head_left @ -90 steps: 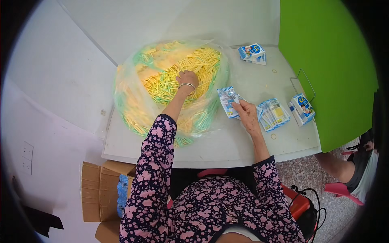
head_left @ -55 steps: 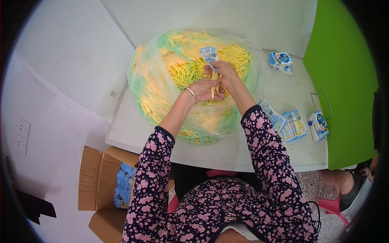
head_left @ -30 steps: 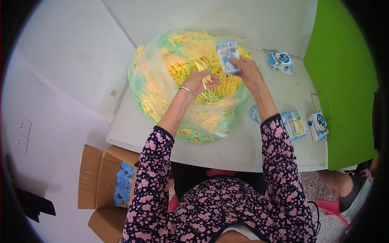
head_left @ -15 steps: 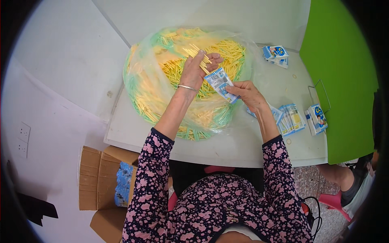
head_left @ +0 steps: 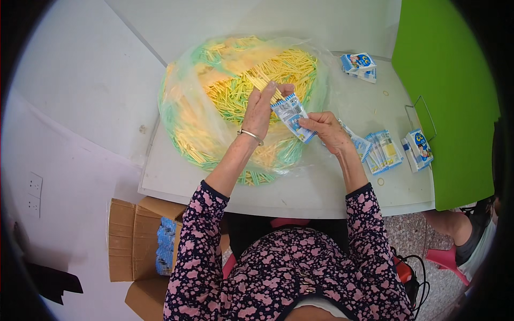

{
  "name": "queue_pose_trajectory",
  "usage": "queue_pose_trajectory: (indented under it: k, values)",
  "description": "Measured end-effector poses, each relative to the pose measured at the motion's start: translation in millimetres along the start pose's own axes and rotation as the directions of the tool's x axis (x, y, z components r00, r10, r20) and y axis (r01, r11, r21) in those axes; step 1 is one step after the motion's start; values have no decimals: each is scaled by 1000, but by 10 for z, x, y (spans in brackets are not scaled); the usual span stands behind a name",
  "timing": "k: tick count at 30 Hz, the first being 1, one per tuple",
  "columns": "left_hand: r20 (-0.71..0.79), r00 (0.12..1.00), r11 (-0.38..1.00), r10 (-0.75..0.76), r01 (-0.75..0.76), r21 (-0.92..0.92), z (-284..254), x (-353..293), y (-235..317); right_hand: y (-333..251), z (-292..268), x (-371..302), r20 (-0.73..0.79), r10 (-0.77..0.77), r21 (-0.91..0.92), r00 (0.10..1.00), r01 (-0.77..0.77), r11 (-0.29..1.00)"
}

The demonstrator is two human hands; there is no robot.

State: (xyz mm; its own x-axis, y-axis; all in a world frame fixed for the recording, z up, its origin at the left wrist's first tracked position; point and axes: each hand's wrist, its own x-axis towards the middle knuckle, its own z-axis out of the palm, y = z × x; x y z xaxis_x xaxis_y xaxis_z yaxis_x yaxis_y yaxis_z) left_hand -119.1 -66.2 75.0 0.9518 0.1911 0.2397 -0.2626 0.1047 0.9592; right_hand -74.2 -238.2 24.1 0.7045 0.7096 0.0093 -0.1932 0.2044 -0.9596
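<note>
Over the big clear plastic bag (head_left: 188,115), my left hand (head_left: 259,113) is closed round a small bunch of thin yellow sticks (head_left: 260,82), which point up and to the left. The sticks' lower ends meet the top edge of a blue-and-white packet (head_left: 292,116); whether they are inside it I cannot tell. My right hand (head_left: 331,132) pinches that packet near its lower end, thumb on top. My left fingertips lie behind the packet's top. Loose yellow and green sticks (head_left: 292,64) fill the bag beneath my hands.
Several flat packets (head_left: 384,152) lie right of my right hand, beside a standing packet stack (head_left: 417,151) and a wire stand (head_left: 423,115). More packets (head_left: 358,64) are at the back right. A green panel (head_left: 450,107) borders the table. An open carton (head_left: 122,241) with blue packets stands lower left.
My left fingers have closed in around the sticks and the packet's top edge. Before, they were spread further out. The packet stays in my right hand, and the whole view has shifted slightly.
</note>
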Motion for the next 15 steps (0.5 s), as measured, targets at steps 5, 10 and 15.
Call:
queue_pose_trajectory:
  k: [5,10,15]
  values:
    - [-3,1000,998,13,-12,64,35,-55,5,54,-27,-16,11,-12,-5,1000,12,1000]
    - [70,998,953,-4,-18,301,82,-161,53,47,-14,-50,19,-24,-15,1000,24,1000]
    - [136,988,977,79,-104,188,36,-180,79,52,-9,-56,-13,-56,-45,998,55,997]
